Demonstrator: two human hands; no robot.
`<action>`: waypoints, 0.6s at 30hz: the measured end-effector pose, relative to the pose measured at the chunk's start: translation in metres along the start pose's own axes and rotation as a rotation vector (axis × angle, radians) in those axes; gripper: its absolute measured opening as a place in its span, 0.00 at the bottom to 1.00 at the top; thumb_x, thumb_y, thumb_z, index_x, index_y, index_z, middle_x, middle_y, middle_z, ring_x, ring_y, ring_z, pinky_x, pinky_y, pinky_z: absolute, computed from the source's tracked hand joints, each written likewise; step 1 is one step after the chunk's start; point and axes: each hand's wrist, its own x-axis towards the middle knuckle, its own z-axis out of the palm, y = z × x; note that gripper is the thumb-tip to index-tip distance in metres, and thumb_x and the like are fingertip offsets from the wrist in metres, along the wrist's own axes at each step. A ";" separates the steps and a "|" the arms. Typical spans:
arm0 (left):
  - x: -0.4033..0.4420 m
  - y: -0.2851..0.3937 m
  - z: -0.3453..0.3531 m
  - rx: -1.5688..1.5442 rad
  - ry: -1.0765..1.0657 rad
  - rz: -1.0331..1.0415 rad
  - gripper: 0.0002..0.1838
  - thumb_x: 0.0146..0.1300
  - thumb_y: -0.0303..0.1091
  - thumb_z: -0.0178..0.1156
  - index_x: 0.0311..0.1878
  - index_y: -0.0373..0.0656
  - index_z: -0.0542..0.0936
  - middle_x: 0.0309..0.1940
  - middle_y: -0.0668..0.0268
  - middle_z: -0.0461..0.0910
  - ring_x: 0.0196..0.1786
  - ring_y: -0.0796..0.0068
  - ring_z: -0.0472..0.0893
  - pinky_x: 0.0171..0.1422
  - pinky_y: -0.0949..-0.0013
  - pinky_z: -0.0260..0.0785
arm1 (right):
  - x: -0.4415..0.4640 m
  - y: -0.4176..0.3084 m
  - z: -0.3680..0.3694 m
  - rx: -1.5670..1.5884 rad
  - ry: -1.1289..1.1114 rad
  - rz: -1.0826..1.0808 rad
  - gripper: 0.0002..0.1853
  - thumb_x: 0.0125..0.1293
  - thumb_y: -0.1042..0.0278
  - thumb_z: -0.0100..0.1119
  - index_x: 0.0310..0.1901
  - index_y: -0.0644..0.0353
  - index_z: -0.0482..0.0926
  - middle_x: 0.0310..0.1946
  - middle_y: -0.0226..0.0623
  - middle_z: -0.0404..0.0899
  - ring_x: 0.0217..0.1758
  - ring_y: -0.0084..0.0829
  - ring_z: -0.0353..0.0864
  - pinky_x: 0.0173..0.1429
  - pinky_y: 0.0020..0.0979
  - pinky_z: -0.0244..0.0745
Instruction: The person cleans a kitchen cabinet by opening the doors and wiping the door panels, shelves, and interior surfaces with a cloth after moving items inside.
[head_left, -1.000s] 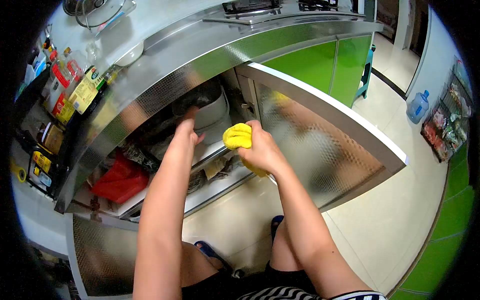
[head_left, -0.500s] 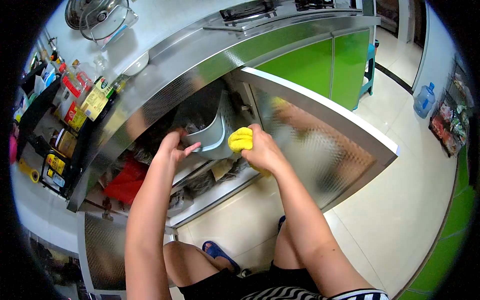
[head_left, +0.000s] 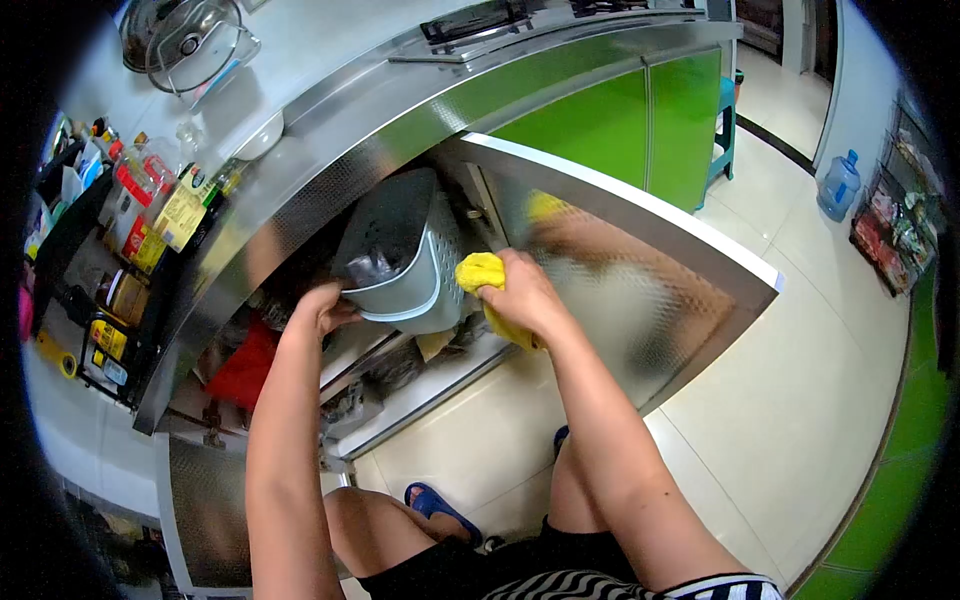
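Note:
A light grey-blue plastic basket (head_left: 405, 300) with a perforated side stands tilted at the opening of the lower cabinet. A crumpled clear plastic item (head_left: 372, 266) lies inside it. At the basket's near left corner my left hand (head_left: 322, 308) grips it, its fingertips partly hidden behind the wall. My right hand (head_left: 522, 290) is closed around a bunched yellow cloth (head_left: 481, 272), whose loose end hangs below the palm. This hand is right of the basket, in front of the open cabinet door (head_left: 640, 290).
Above runs a steel counter (head_left: 330, 130) with a gas stove (head_left: 480, 25). Sauce bottles (head_left: 180, 205) crowd a black rack at left. A red bag (head_left: 243, 365) and plastic bags sit in the cabinet. A blue water jug (head_left: 839, 187) stands on the floor at right.
The basket has come forward, showing more of its inside. My left hand has moved left and down along its edge. The right hand keeps the yellow cloth nearly in place.

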 end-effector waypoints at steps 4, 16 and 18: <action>-0.025 0.003 0.002 -0.055 -0.004 -0.042 0.16 0.69 0.32 0.43 0.56 0.38 0.72 0.50 0.49 0.75 0.47 0.52 0.79 0.41 0.53 0.80 | 0.003 0.012 0.003 -0.036 -0.036 -0.045 0.27 0.54 0.63 0.64 0.53 0.69 0.71 0.45 0.58 0.78 0.52 0.50 0.77 0.58 0.42 0.71; -0.197 -0.091 -0.039 -0.019 0.058 0.217 0.25 0.52 0.21 0.46 0.57 0.33 0.72 0.46 0.61 0.79 0.47 0.72 0.78 0.52 0.71 0.70 | 0.002 0.018 0.008 -0.118 -0.144 -0.001 0.25 0.58 0.59 0.61 0.53 0.65 0.72 0.49 0.56 0.76 0.56 0.48 0.74 0.61 0.40 0.67; -0.215 -0.114 -0.048 0.011 0.079 0.169 0.26 0.51 0.20 0.46 0.57 0.33 0.73 0.47 0.63 0.79 0.48 0.73 0.77 0.56 0.73 0.67 | 0.001 0.017 0.017 -0.186 -0.138 -0.033 0.24 0.59 0.59 0.60 0.53 0.65 0.72 0.49 0.55 0.76 0.57 0.48 0.73 0.62 0.40 0.66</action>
